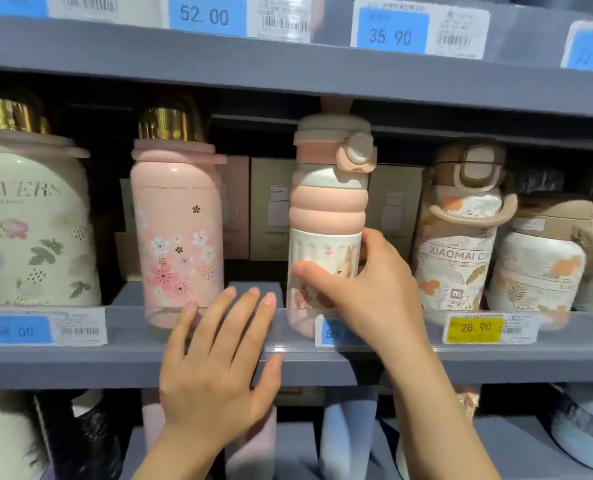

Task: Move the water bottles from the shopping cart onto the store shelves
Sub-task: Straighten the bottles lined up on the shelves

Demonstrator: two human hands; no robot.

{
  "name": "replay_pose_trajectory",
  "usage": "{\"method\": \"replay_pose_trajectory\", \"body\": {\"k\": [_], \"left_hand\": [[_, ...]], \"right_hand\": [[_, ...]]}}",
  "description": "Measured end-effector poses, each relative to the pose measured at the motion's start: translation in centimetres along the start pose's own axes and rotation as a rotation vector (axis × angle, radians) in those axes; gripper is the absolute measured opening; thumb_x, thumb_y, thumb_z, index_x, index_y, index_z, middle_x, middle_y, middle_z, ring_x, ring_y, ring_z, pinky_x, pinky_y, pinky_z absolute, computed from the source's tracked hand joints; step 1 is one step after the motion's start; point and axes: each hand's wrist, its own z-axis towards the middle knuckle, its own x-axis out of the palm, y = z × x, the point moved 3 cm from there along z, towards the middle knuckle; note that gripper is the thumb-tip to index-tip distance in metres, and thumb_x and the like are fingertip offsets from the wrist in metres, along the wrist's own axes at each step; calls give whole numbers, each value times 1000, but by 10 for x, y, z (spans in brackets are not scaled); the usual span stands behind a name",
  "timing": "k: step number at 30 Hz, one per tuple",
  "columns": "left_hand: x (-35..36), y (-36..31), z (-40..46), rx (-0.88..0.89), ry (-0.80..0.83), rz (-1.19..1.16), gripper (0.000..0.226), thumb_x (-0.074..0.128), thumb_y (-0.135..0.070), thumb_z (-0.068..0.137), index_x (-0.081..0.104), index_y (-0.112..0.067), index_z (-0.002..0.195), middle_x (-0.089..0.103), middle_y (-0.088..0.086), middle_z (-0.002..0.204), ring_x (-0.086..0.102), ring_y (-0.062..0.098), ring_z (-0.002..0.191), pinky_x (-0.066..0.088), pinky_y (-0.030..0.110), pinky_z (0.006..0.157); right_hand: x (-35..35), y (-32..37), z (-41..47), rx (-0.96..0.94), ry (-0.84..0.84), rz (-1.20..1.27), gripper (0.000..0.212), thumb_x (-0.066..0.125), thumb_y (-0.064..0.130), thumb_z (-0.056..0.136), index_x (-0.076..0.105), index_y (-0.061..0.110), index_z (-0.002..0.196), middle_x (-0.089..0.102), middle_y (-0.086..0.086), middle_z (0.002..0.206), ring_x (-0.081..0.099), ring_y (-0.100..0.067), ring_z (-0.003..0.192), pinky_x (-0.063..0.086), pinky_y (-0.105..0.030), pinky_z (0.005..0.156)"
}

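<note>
- My left hand hovers at 6 o'clock, fingers spread straight, holding nothing, in front of the shelf edge.
- My right hand at 4 o'clock curls round the pink ribbed bottle's lower half.
- That bottle stands upright on the shelf, between the flowered pink bottle at 9 o'clock and the orange-patterned bottle at 3 o'clock.

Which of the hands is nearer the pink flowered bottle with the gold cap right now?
Left. The left hand is spread open just below the pink flowered bottle, fingertips by its base. The right hand grips the ribbed pink bottle, one place to the right.
</note>
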Motion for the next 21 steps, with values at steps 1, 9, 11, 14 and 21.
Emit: {"method": "replay_pose_trajectory", "body": {"k": [1,9,11,14,21], "left_hand": [[0,0,0,-3,-4,0,47,40,-35,92,52,-13,131,63,7,126,52,25,120,38,48,99],[1,-1,0,-12,-27,-3,46,38,-36,92,53,-15,130,64,6,124,53,24,119,39,48,98],[2,-1,0,-9,-35,-1,46,37,-36,92,53,-15,130,62,5,127,53,24,120,40,48,98],[1,-1,1,-11,-35,-8,46,37,-36,93,53,-14,130,60,6,129,53,24,120,40,49,98],[-3,-4,0,-55,-4,-17,46,35,-35,96,52,-13,132,57,7,133,49,25,124,33,45,105]], "right_hand": [[2,1,-2,-5,-31,-51,71,64,73,57,51,30,112,57,9,109,57,-15,97,48,-36,75],[14,-1,-2,-7,-246,-264,81,58,81,65,44,20,118,53,0,111,58,-26,103,38,-35,69],[14,0,-2,2,-242,-273,82,57,82,65,44,20,118,53,0,110,58,-26,102,35,-34,67],[14,0,-1,0,-226,-285,82,55,83,66,43,21,117,54,0,109,59,-25,101,34,-33,65],[12,3,-2,-18,-215,-302,80,52,84,67,43,19,114,57,0,107,60,-25,99,33,-31,63]]}}
